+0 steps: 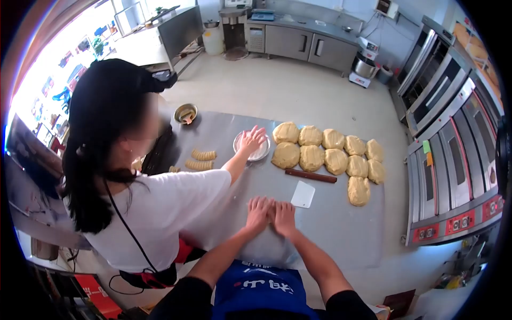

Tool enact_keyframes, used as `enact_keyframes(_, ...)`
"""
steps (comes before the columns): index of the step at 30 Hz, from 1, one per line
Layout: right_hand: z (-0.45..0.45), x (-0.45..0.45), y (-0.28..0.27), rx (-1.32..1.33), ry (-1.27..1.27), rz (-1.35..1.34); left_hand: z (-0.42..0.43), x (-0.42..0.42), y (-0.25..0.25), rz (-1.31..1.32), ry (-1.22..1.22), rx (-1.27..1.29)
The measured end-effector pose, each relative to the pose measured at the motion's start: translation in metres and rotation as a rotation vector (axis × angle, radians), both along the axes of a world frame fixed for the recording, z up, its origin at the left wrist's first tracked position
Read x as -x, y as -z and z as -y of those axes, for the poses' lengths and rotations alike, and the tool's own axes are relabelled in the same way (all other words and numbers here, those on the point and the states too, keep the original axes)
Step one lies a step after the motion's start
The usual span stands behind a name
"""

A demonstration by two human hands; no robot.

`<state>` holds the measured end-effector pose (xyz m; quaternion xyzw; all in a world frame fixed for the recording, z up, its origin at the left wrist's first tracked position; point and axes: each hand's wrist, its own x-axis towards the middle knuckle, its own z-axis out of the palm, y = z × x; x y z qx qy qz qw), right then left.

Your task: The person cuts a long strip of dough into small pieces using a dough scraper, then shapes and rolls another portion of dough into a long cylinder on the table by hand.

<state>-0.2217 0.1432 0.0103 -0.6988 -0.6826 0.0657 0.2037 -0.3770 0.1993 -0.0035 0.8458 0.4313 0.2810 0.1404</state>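
My left hand (258, 214) and my right hand (283, 216) meet side by side at the near part of the metal table (229, 205). The fingers of both are bent and closed, and whatever may be under them is hidden. Just beyond my right hand lies a white dough scraper (303, 194). Behind the scraper is a brown wooden rolling pin (311, 175). Several pale yellow dough pieces (311, 158) sit in rows at the right, with a single dough piece (359, 191) in front of them.
On my left a person in a white shirt (154, 208) reaches a hand over a white bowl (260, 150). Ridged dough rolls (202, 155) and a metal bowl (185, 114) are near that person. Ovens (453, 160) line the right wall; a mixer (365, 64) stands behind.
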Motion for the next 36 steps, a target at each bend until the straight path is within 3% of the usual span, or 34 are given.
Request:
enact_keyframes(2,0.052,0.013,-0.012,-0.127,-0.049,0.038,0.044,0.027,-0.015,-0.046,0.068,-0.136)
enact_keyframes(4,0.085,0.014,-0.026,-0.095,-0.070,0.025,0.065,0.044,-0.028,-0.103,0.122,-0.018)
enact_keyframes(7,0.096,0.011,-0.034,-0.131,-0.094,-0.063,0.055,0.050,-0.044,0.085,0.258,0.106)
enact_keyframes(8,0.090,0.007,-0.027,-0.147,0.070,-0.221,0.042,0.040,-0.049,0.152,-0.005,0.233)
enact_keyframes(9,0.091,0.008,-0.022,-0.149,0.241,-0.378,0.041,0.026,-0.045,0.188,-0.116,0.184)
enact_keyframes(10,0.072,0.020,-0.030,-0.341,0.392,-0.357,0.039,0.012,-0.040,0.230,-0.229,0.138)
enact_keyframes(11,0.065,0.032,-0.022,-0.336,0.398,-0.352,0.038,-0.002,-0.035,0.275,-0.338,0.096)
enact_keyframes(13,0.047,0.043,0.011,-0.176,0.447,-0.148,0.048,-0.011,-0.021,0.082,-0.367,0.182)
enact_keyframes(14,0.039,0.049,0.015,-0.275,0.528,-0.148,0.049,-0.014,-0.017,0.040,-0.384,0.195)
enact_keyframes(22,0.005,0.022,0.017,-0.320,0.315,0.062,0.023,-0.022,0.014,-0.003,-0.320,0.085)
enact_keyframes(25,-0.021,0.013,0.018,-0.258,0.302,0.094,-0.008,-0.028,0.016,-0.060,-0.320,0.166)
enact_keyframes(27,-0.028,0.010,0.016,-0.088,0.287,0.053,-0.022,-0.024,0.012,-0.152,-0.212,0.410)
enact_keyframes(28,-0.023,0.010,0.017,-0.066,0.262,0.050,-0.018,-0.021,-0.001,-0.150,-0.221,0.409)
enact_keyframes(29,-0.011,0.011,0.020,-0.052,0.255,0.046,-0.002,-0.015,-0.010,-0.159,-0.186,0.370)
enact_keyframes(31,0.012,0.017,0.016,-0.288,0.222,0.033,0.028,-0.002,-0.006,-0.179,-0.162,0.344)
enact_keyframes(33,0.029,0.026,0.005,-0.318,0.217,-0.010,0.051,0.006,-0.002,-0.281,-0.087,-0.021)
enact_keyframes(36,0.053,0.033,0.002,-0.413,0.224,-0.002,0.083,0.019,0.008,-0.252,-0.063,0.038)
